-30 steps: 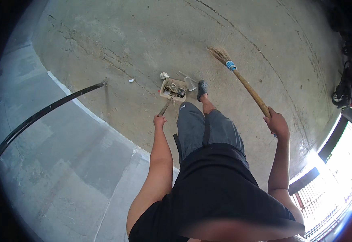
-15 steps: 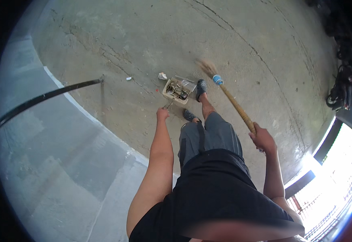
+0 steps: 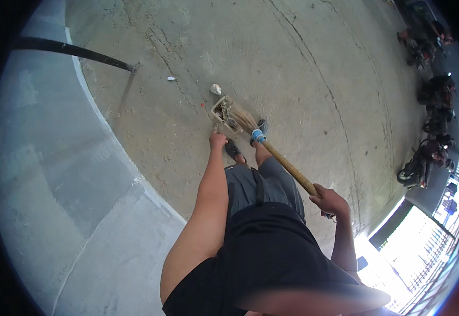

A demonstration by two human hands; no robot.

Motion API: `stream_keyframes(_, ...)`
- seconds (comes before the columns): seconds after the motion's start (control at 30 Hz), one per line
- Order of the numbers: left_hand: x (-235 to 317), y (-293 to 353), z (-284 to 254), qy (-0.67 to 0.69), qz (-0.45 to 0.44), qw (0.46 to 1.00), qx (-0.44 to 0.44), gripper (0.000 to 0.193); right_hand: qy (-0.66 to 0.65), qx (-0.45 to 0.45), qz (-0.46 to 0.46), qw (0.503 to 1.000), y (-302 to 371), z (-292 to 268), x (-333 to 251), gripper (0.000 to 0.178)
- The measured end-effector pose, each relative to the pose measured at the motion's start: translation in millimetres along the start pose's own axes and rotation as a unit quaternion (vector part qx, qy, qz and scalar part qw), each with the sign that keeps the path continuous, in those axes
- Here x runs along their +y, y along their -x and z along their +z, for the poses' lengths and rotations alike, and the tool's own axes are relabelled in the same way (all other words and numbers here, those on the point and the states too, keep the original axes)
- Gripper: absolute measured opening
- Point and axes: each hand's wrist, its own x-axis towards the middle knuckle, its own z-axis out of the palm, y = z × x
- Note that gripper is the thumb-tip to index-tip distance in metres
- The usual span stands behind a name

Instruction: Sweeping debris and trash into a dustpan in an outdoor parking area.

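Note:
My left hand (image 3: 218,139) is closed around the handle of a pale, box-shaped dustpan (image 3: 225,125) with debris inside. The handle is mostly hidden by my fingers. In my right hand (image 3: 330,201) is a broom (image 3: 290,167) with a long tan-wrapped handle and a blue-and-white band. Its straw bristles (image 3: 244,119) reach over the right side of the dustpan and cover part of the contents. Just past the pan lies a crumpled whitish scrap (image 3: 216,89). A small red bit (image 3: 202,105) is on the floor to its left.
My feet in dark clogs (image 3: 233,149) stand close to the dustpan. A small white piece (image 3: 171,78) lies farther left on the cracked concrete floor. A dark bar (image 3: 82,51) extends over the pale ledge (image 3: 82,174) at left. Parked motorcycles (image 3: 419,160) line the far right.
The broom has swung left, from the floor beyond my foot to over the dustpan. My view has shifted, showing more of the motorcycles. My left hand keeps its grip on the handle.

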Motion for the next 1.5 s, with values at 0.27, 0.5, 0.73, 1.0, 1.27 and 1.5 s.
stream_keyframes(0.27, -73.3, 15.5, -45.4, 0.116, 0.004, 0.99, 0.078, 0.042, 0.073, 0.043, -0.04, 0.996, 44.9, -3.9, -35.4, 0.049)
stream_keyframes(0.5, -107.8, 24.1, -37.6, 0.279, -0.04, 0.956, 0.082, 0.034, 0.119, 0.081, -0.061, 0.988, 72.7, -24.9, -52.0, 0.047)
stream_keyframes(0.73, -112.9, 30.8, -36.3, 0.285, -0.039, 0.95, 0.119, 0.029, 0.15, 0.128, -0.114, 0.974, 54.6, -42.0, -80.9, 0.05)
stream_keyframes(1.0, -73.2, 37.6, -36.7, 0.224, -0.008, 0.963, 0.151, 0.031, 0.201, 0.2, -0.235, 0.93, -74.9, -52.8, -105.3, 0.051)
stream_keyframes(1.27, -40.4, 5.8, -24.8, 0.175, -0.048, 0.969, 0.17, 0.032, 0.255, 0.131, -0.233, 0.929, -91.0, -85.2, -133.4, 0.05)
stream_keyframes(1.5, -17.0, -20.1, -19.0, 0.187, -0.044, 0.965, 0.176, 0.04, 0.232, 0.001, -0.163, 0.959, -47.0, -143.3, -133.4, 0.051)
